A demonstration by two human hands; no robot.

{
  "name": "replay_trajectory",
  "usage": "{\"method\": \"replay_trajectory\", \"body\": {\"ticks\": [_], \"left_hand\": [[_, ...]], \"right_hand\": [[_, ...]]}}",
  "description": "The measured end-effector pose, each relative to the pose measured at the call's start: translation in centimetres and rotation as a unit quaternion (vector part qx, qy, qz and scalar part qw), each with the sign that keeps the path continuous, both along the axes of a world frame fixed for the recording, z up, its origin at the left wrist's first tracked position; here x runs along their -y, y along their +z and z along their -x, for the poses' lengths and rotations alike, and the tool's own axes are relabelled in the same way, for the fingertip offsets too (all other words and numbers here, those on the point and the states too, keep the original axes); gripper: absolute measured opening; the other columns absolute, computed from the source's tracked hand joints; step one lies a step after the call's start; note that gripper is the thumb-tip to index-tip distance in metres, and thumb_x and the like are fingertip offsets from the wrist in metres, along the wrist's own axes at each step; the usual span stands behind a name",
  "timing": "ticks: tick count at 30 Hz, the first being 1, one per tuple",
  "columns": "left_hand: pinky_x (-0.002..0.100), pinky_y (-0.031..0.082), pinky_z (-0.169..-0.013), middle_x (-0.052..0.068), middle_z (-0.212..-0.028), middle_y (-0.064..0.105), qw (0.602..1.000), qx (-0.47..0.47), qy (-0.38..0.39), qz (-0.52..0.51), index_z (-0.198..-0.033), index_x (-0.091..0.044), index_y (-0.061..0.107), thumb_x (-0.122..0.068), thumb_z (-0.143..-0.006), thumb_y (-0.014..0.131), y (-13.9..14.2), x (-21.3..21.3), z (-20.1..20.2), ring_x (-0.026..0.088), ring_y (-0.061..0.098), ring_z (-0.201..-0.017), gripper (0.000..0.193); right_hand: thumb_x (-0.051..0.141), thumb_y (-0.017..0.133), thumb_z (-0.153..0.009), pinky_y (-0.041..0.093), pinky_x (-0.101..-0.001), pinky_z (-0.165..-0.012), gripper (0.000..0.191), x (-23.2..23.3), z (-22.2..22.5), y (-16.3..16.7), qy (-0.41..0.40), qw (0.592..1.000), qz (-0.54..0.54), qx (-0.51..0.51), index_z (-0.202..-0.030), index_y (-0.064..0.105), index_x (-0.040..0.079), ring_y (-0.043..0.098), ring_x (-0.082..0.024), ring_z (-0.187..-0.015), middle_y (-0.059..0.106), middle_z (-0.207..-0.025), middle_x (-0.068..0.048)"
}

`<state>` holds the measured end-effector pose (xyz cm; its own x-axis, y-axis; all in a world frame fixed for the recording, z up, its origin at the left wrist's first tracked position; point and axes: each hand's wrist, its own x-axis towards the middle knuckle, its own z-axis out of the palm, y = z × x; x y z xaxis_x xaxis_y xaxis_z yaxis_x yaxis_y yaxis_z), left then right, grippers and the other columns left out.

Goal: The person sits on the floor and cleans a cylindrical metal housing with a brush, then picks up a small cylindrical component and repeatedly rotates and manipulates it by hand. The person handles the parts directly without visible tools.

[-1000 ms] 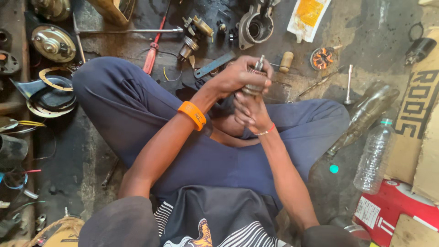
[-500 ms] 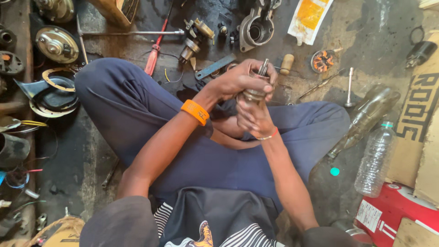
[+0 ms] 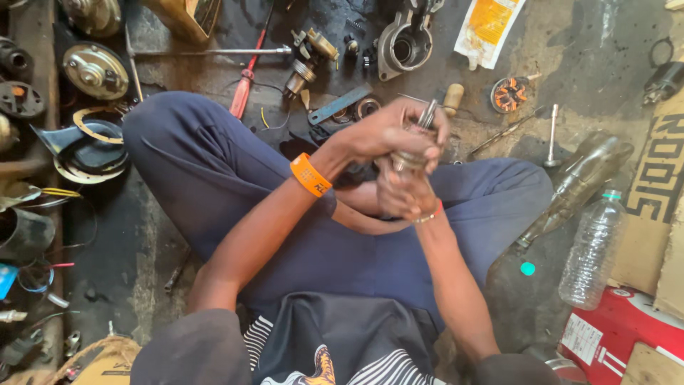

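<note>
Metal part (image 3: 412, 158), two hands, two bottles

Plastic bottle (image 3: 593, 249), red screwdriver (image 3: 244, 85) (on floor).

You're looking at a dark, grimy concrete floor (image 3: 591, 50) — oil-stained, perhaps — lit evenly, with flattened cardboard (image 3: 659, 185) at one edge.
</note>
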<state>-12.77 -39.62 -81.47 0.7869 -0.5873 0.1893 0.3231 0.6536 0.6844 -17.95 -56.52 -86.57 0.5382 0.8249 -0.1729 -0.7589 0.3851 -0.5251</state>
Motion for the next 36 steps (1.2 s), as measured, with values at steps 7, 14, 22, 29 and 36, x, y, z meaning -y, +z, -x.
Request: {"method": "replay_trajectory", "body": {"ticks": [7,14,22,29,36], "left_hand": [[0.028,0.058,-0.071,0.004,-0.085,0.069,0.980,-0.057,0.130,-0.141,-0.099,-0.003,0.065,-0.008,-0.088,0.075,-0.7,-0.1,0.1,0.013,0.070,-0.076,0.016],[0.030,0.059,-0.075,0.004,-0.089,0.069,0.998,-0.051,-0.024,-0.024,-0.099,-0.004,0.064,-0.007,-0.088,0.076,-0.6,-0.9,-0.4,0.014,0.070,-0.080,0.017],[0.026,0.055,-0.075,0.001,-0.081,0.069,0.884,0.148,0.265,-0.355,-0.090,-0.003,0.068,-0.010,-0.084,0.079,-0.3,-0.3,0.4,0.008,0.064,-0.078,0.014],[0.023,0.051,-0.066,0.000,-0.081,0.066,0.968,-0.034,0.159,-0.194,-0.091,-0.003,0.065,-0.006,-0.085,0.078,-1.6,-0.3,0.4,0.006,0.060,-0.073,0.014],[0.024,0.055,-0.065,0.002,-0.081,0.069,0.942,-0.122,0.259,-0.175,-0.092,-0.003,0.066,-0.005,-0.085,0.077,-3.1,0.1,0.3,0.008,0.066,-0.073,0.013]], "right_hand": [[0.010,0.058,-0.108,0.031,-0.0239,-0.037,0.021,-0.4,-0.2,0.0,-0.076,0.987,0.142,-0.016,-0.089,0.049,0.006,0.036,-0.010,-0.038,0.044,-0.058,0.001],[0.010,0.060,-0.098,0.031,-0.0207,-0.033,0.011,-0.5,0.3,-0.1,-0.003,0.981,-0.059,-0.185,-0.097,0.051,0.005,0.034,-0.007,-0.031,0.039,-0.052,0.003],[-0.003,0.057,-0.088,0.033,-0.0251,-0.037,0.017,-1.4,-0.4,-1.3,-0.130,0.951,0.269,0.086,-0.103,0.054,0.002,0.042,-0.010,-0.040,0.045,-0.057,0.002],[0.008,0.067,-0.101,0.029,-0.0245,-0.039,0.013,-0.9,-1.2,1.0,-0.040,0.962,0.253,0.099,-0.099,0.054,0.003,0.039,-0.008,-0.043,0.041,-0.060,0.003],[0.025,0.065,-0.104,0.043,-0.0229,-0.063,0.022,-0.2,-3.1,2.8,0.007,0.960,0.256,0.111,-0.110,0.056,0.006,0.053,-0.006,-0.074,0.054,-0.086,0.002]]}}
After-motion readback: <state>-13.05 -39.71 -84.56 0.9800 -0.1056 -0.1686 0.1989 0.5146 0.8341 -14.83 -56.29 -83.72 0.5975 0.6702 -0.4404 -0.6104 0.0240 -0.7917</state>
